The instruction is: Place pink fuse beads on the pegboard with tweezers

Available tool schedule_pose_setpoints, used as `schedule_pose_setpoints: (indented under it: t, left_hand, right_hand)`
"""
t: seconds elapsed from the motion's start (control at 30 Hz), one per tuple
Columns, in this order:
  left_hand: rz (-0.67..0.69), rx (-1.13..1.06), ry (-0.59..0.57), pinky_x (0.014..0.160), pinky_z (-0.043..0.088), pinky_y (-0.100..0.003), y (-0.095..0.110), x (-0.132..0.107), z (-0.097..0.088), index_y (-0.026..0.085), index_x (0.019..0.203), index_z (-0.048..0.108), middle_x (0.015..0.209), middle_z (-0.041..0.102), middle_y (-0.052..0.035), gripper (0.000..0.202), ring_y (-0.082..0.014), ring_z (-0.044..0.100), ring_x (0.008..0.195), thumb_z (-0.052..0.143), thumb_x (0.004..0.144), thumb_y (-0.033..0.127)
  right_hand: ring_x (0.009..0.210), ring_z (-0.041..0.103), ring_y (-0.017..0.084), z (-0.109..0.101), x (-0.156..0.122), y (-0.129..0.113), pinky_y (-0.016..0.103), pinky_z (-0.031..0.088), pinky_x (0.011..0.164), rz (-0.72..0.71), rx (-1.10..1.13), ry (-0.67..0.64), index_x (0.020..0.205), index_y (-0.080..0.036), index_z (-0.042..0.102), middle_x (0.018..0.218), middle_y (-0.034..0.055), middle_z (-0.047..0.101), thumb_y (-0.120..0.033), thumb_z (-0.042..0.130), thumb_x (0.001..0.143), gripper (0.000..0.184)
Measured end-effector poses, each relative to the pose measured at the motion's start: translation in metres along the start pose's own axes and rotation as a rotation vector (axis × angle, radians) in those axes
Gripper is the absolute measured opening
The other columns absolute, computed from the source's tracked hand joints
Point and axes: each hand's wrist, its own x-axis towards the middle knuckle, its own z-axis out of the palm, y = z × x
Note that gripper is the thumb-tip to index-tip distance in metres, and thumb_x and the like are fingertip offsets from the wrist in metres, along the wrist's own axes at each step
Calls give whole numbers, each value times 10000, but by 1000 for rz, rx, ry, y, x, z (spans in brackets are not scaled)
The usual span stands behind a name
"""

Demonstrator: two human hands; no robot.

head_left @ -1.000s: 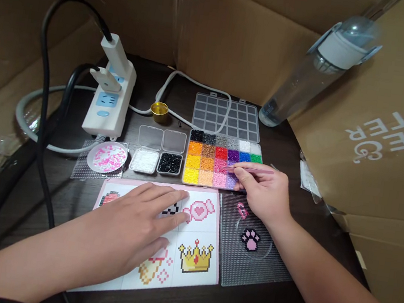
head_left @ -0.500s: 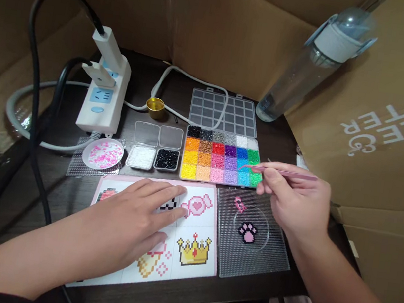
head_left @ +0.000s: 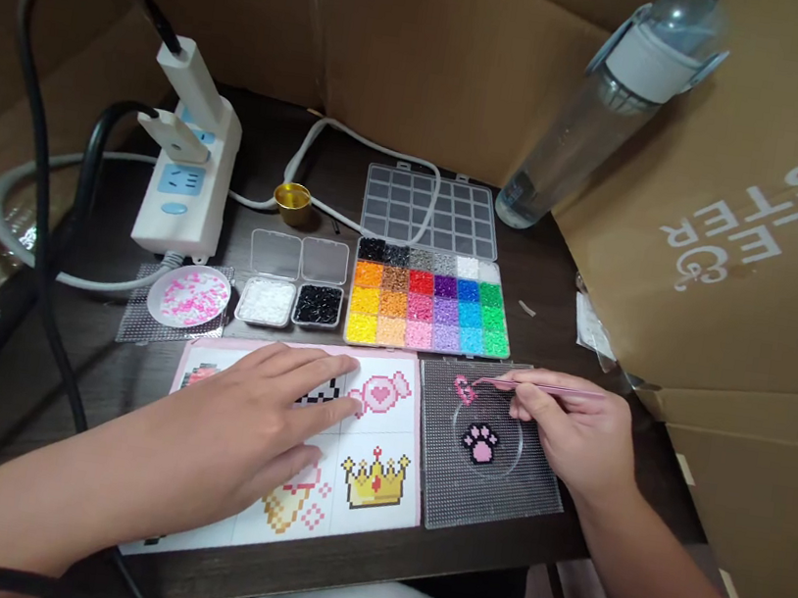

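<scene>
Pink tweezers are pinched in my right hand, their tip at a small pink bead shape near the top of the clear pegboard. Whether a bead sits in the tip is too small to tell. Below that shape lies a black and pink bead paw, inside a faint ring. My left hand rests flat, fingers spread, on the pattern sheet, covering part of its pictures. A pink candy and a yellow crown show beside the fingers.
Behind the pegboard stands a many-coloured bead box with its lid open. Left of it are small boxes of white beads and black beads, a dish, a gold cup and a power strip. A bottle leans at back right.
My right hand has brought the tweezers from over the bead box down to the pink bead shape on the pegboard. My left hand stays on the sheet. The whole view has shifted slightly.
</scene>
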Motion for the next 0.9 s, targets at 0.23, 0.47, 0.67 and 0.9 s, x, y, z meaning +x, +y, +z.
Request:
schedule_pose_setpoints:
  t: [0.23,0.47,0.67,0.9]
  left_hand:
    - [15,-1,9,1110,645,-575,0,3,-4,324,1566,738,1651,686,-115,496,-416,689,1436,629,1085,264]
    - [5,-28,26,1135,630,-551,-1,1,-3,315,1536,760,1649,689,-102,461,-397,683,1435,599,1106,268]
    - [-1,-40,25,1147,618,-541,-1,-1,0,332,1554,746,1665,676,-89,462,-390,667,1452,596,1120,287]
    - [7,-25,18,1118,631,-550,0,1,-1,325,1544,749,1652,682,-105,463,-401,678,1435,594,1110,277]
  right_hand:
    - [589,801,166,2,-1,2,217,670,541,12,-18,-11,859,-285,947,847,45,903,-180,832,888,159]
    - [564,775,137,3,1,0,184,638,527,5,-25,-17,854,-305,948,845,23,903,-155,790,876,219]
    - [550,755,138,2,0,1,201,641,533,14,-43,-18,849,-298,947,836,28,901,-156,791,876,212]
    - [565,768,158,2,-1,0,228,654,534,24,-56,-19,840,-289,944,839,34,901,-183,798,876,184]
